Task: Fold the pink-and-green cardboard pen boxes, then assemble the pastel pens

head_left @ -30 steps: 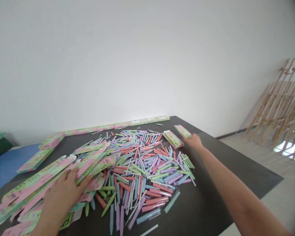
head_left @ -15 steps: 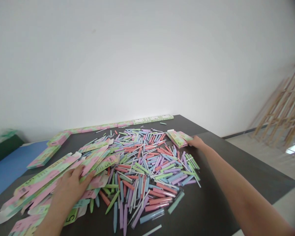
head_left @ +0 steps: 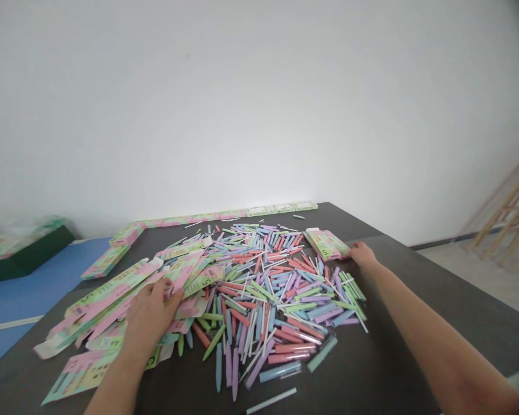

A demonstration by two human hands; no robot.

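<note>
Pink and green flat cartons (head_left: 106, 291) lie in an overlapping heap on the left of the dark table (head_left: 384, 323). The left hand (head_left: 152, 308) rests on this heap, thumb and fingers apart; whether they pinch a carton cannot be told. The right hand (head_left: 363, 255) is at the right-hand edge of two boxes (head_left: 322, 243), fingertips against the nearer one; whether they are clamped on it cannot be told. These boxes lie flat, side by side, at the far right of the pen parts (head_left: 281, 288), a loose spread of red, blue, green and purple pieces with white sticks among them. A row of boxes (head_left: 205, 217) runs along the wall (head_left: 259, 104). A green tray (head_left: 34, 256) sits on a blue surface (head_left: 84, 262) at left.
</note>
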